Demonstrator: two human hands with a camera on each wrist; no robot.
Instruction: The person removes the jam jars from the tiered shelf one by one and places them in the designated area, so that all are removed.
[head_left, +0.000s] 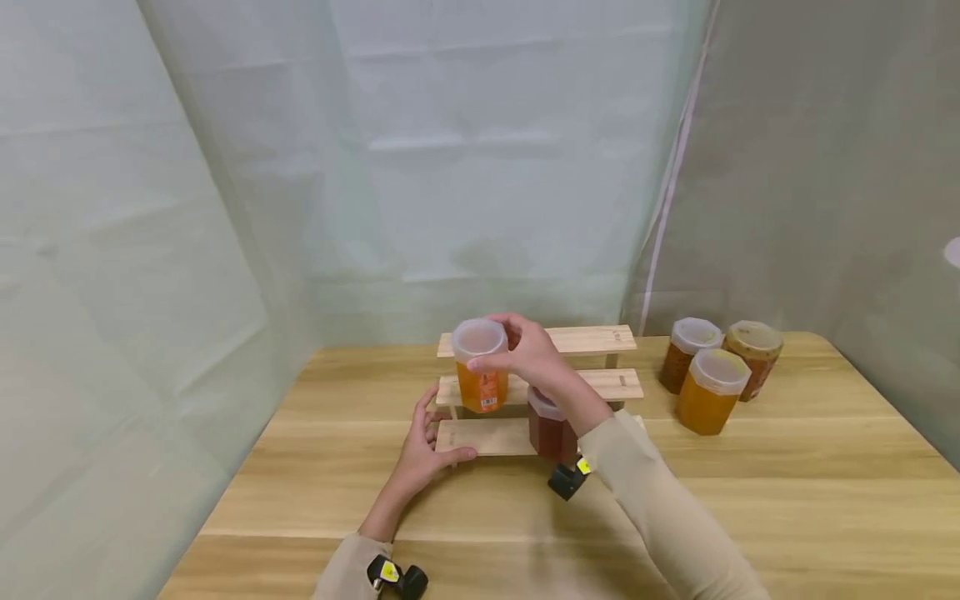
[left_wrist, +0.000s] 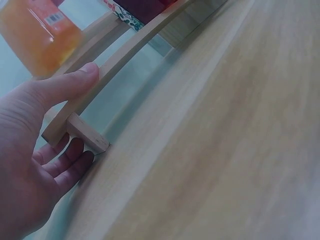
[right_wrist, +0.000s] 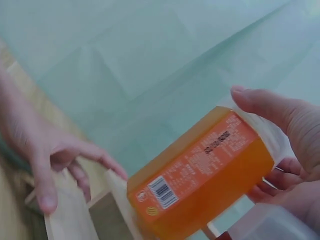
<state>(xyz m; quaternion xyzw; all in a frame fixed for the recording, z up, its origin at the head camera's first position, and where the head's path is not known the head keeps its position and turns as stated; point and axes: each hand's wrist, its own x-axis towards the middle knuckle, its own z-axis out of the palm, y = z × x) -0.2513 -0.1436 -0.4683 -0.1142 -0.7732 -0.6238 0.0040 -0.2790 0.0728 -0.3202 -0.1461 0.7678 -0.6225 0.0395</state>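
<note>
A three-tier wooden rack [head_left: 483,437] stands on the table. My right hand [head_left: 534,357] grips an orange jar [head_left: 469,387] by its whitish lid, at the rack's left side near the middle tier. The jar's orange label with a barcode shows in the right wrist view; whether its base touches the board I cannot tell. My left hand [head_left: 418,454] holds the left end of the lowest tier, thumb along the board's front and fingers curled by the wooden leg [left_wrist: 89,134]. A dark red jar [head_left: 549,435] sits on the lowest tier, partly hidden by the right forearm.
At the table's right stand three more jars: a dark amber one [head_left: 678,367], a reddish-brown one with a yellowish lid [head_left: 761,367], and an orange one [head_left: 707,408]. Pale cloth [head_left: 480,167] hangs behind the wooden table [head_left: 315,475].
</note>
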